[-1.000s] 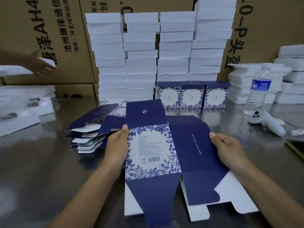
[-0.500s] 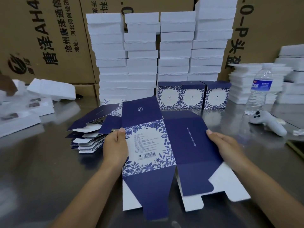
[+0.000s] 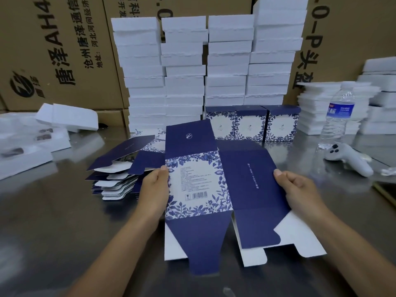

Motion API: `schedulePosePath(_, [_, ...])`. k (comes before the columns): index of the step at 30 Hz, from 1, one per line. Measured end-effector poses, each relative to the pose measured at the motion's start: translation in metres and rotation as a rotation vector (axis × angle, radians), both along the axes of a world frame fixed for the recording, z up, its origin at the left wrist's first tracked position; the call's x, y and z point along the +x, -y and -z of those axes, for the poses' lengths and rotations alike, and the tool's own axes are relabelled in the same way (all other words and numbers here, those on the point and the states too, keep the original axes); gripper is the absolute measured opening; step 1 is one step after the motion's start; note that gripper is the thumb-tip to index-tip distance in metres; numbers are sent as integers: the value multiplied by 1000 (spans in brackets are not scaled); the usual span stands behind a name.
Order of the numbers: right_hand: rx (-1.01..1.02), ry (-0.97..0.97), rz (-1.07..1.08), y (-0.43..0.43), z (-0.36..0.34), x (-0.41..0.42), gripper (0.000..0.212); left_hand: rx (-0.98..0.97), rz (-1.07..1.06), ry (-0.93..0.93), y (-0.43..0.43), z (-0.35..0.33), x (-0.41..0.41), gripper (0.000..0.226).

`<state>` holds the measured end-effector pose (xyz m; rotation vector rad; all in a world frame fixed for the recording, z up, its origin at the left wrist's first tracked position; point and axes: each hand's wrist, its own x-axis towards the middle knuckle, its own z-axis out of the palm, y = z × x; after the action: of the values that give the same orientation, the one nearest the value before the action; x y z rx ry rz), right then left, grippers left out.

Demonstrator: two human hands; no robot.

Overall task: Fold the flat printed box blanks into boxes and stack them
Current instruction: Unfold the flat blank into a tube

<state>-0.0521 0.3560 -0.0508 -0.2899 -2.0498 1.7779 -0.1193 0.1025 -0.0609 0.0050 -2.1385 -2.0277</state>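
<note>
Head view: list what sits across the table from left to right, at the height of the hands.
white foam trays → pile of flat box blanks → left hand → held box blank → right hand → white controller

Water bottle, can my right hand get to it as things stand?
Probably, once freed: the right hand grips the box blank, and the water bottle stands in the open beyond the white controller.

Navy floral box blank [image 3: 216, 185], unfolded, above table
</note>
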Motion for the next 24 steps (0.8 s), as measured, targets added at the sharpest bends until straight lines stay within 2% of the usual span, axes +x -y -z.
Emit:
schedulePosePath(2, [-9, -4, 18, -1, 0, 0, 44, -64, 9, -25, -1, 1, 1, 40])
schedulePosePath(5, [-6, -4, 28, -2, 2, -2, 43, -229, -96, -155, -2, -2, 3, 42])
schedulePosePath(9, [-38, -21, 19, -1, 6, -7, 40, -306, -177, -214, 0, -3, 3, 46])
schedulePosePath(18, [-97, -49, -29, 0, 4, -5, 32, -282, -184, -278, 2, -2, 1, 38])
schedulePosePath(24, [-42, 5, -80, 3, 3, -3, 38, -210, -161, -219, 4, 1, -1, 41])
